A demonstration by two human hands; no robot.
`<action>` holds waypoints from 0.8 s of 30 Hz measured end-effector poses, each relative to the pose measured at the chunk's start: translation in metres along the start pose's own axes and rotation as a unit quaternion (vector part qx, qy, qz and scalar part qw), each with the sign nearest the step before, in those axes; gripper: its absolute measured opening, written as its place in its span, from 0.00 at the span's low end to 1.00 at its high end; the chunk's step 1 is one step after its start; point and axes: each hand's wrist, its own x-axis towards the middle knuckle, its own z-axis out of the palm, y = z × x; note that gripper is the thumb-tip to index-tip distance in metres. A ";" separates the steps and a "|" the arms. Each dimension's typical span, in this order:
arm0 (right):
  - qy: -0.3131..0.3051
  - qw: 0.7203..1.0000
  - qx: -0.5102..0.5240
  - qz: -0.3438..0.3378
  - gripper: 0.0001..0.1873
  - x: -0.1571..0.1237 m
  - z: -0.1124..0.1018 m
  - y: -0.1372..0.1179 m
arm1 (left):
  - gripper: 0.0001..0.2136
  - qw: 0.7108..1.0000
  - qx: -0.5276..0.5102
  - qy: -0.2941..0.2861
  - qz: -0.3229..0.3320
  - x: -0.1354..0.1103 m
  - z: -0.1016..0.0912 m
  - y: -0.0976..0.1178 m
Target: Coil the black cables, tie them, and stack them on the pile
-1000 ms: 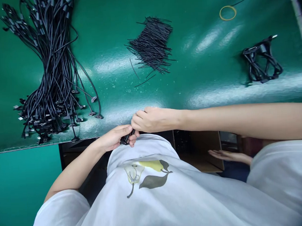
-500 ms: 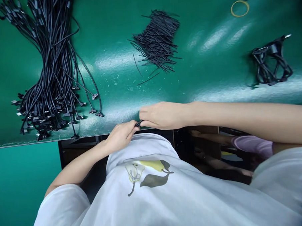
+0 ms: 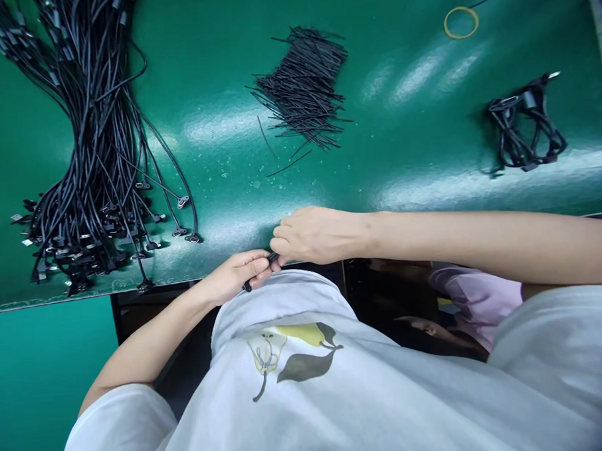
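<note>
My left hand [image 3: 236,275] and my right hand [image 3: 314,235] meet at the near edge of the green table [image 3: 412,141], just above my white shirt. Both are closed on a small black cable [image 3: 270,258], of which only short black ends show between the fingers. Most of the cable is hidden inside my hands. A large bundle of black cables with connectors [image 3: 91,168] lies on the table to the left. A pile of thin black ties [image 3: 302,86] lies beyond my hands.
A coiled black cable [image 3: 526,132] rests at the right of the table, and a yellow rubber band [image 3: 460,22] lies at the far right. Below the table edge, another person's hand [image 3: 420,325] and pink sleeve [image 3: 476,297] show beside a dark opening.
My hands stayed together at the table edge, shifting slightly as they worked the cable. Under the table the other person's arm moved and a pink sleeve came into view.
</note>
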 end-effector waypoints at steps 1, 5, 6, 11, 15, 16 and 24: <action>0.003 1.000 -0.014 -0.007 0.19 0.001 0.003 -0.001 | 0.19 1.000 0.007 0.010 -0.004 0.001 0.001 -0.002; 0.000 0.999 -0.044 -0.001 0.18 0.006 0.012 -0.011 | 0.20 0.993 0.099 0.055 0.009 0.004 0.005 -0.008; -0.006 0.999 -0.032 0.003 0.19 0.007 0.012 -0.012 | 0.20 0.989 0.129 0.067 0.013 0.005 0.005 -0.009; 0.073 0.986 0.131 0.074 0.19 -0.007 0.002 0.026 | 0.20 0.978 0.151 0.133 0.050 -0.003 -0.005 -0.003; 0.309 0.857 0.042 0.410 0.15 -0.043 0.002 0.115 | 0.17 0.965 0.001 0.228 0.130 -0.008 -0.015 0.005; 0.310 0.832 0.013 0.460 0.14 -0.050 0.006 0.136 | 0.17 0.961 -0.032 0.237 0.140 -0.007 -0.016 0.006; 0.257 0.822 -0.053 0.506 0.14 -0.065 0.019 0.153 | 0.18 0.933 -0.192 0.232 0.197 0.009 -0.004 0.014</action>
